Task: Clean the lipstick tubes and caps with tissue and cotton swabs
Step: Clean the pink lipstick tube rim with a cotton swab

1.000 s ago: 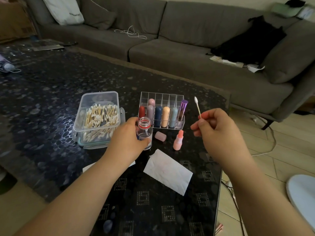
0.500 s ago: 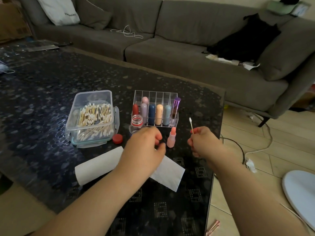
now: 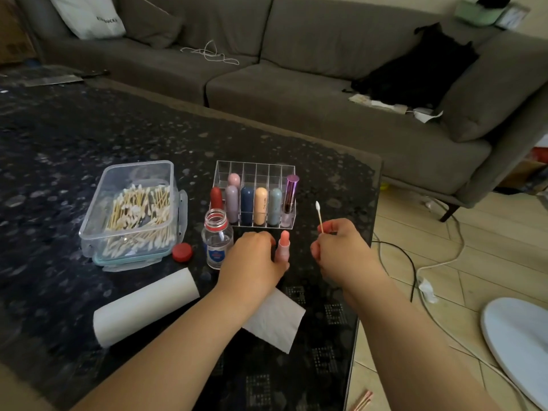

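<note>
While the uncapped pink lipstick (image 3: 283, 246) stands upright on the counter (image 3: 89, 137), the left hand (image 3: 252, 262) lies against it, fingers curled down in front; whether it actually grips the tube I cannot tell. Just to the right, the right hand (image 3: 341, 253) pinches a swab (image 3: 319, 216), its tip pointing up. By my reading the step is taking up the tube for swabbing; next the left hand must lift and steady it so the swab tip can reach it. Beyond the hands stands the rack (image 3: 255, 173) of capped lipsticks; left of the left hand, an open bottle (image 3: 216, 241), its red cap (image 3: 182, 252) and the swab box (image 3: 133, 212). Under the left wrist lies tissue (image 3: 275, 321).
</note>
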The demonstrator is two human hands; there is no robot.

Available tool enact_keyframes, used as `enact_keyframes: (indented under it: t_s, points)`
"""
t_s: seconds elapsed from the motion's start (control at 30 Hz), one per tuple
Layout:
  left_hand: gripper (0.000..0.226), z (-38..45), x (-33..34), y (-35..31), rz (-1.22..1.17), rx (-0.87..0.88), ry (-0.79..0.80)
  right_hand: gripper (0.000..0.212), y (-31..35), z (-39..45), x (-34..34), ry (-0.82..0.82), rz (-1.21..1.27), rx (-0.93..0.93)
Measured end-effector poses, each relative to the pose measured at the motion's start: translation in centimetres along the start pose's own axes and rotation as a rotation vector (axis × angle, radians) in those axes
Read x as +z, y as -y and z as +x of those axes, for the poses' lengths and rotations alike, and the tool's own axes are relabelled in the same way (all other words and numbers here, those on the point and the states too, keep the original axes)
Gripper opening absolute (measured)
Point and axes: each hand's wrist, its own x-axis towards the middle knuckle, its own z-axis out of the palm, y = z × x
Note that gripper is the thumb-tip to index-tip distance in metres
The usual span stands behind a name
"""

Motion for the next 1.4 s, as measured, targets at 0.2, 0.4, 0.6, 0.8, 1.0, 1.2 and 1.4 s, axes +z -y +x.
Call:
enact_keyframes:
  t_s: [0.2,0.4,0.6,0.8,1.0,1.2,1.4]
  points:
    - [0.035,0.0,-0.2,-0.1,-0.081,-0.052,0.079,0.016,0.4,-0.6,-0.1,0.028,-0.001,-0.008]
    - [0.015,-1.4,-3.4,-1.5,-0.301,-0.083,0.011,0.013,0.7,-2.1,-1.6,-0.061,0.081,-0.129]
    - [0.012,-4.1,-7.7,-1.6,-0.626,-0.123,-0.021,0.012,2.0,-5.1,-3.5,-0.102,0.181,-0.423]
    - [0.025,-5.6,-11.2,-1.6,-0.836,-0.105,0.005,0.012,3.1,-7.3,-3.3,-0.104,-0.004,-0.730]
    - [0.015,-7.8,-11.1,-1.1,-0.872,-0.130,-0.046,0.008,3.4,-8.4,-2.5,-0.134,-0.066,-0.894]
    - [0.022,-7.9,-11.2,-1.1,-0.933,-0.109,-0.007,0.012,3.4,-8.8,-2.3,-0.180,-0.094,-0.973]
    - [0.031,-7.7,-11.5,-1.0,-0.964,-0.108,-0.014,0.013,3.5,-8.6,-2.5,-0.195,0.009,-0.926]
